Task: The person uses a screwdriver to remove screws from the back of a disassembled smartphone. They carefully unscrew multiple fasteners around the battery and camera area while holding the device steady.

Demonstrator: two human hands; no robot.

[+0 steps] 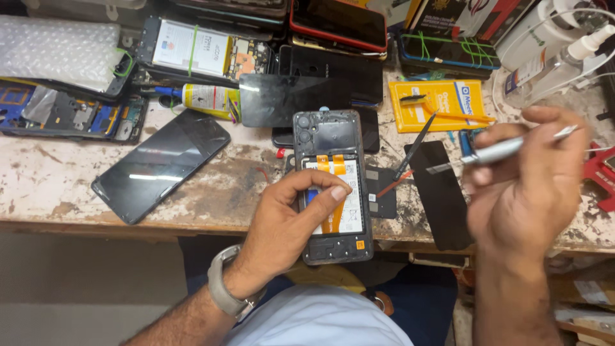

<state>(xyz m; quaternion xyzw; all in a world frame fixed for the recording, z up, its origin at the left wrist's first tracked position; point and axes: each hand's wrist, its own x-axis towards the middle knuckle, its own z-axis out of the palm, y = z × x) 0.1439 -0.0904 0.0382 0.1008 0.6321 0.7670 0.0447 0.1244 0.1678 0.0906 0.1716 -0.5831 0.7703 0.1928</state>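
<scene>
Two hands share the work: our left hand (291,214) clamps the opened phone (333,186) at the tabletop's (51,186) near edge, pinning it steady, while our right hand (528,186), blurred, grips a silver tool (506,149) raised just beside it.

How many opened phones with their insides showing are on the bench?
3: one under the left hand at centre, one far left, one top left. Stacked ones at the back may hide more.
</scene>
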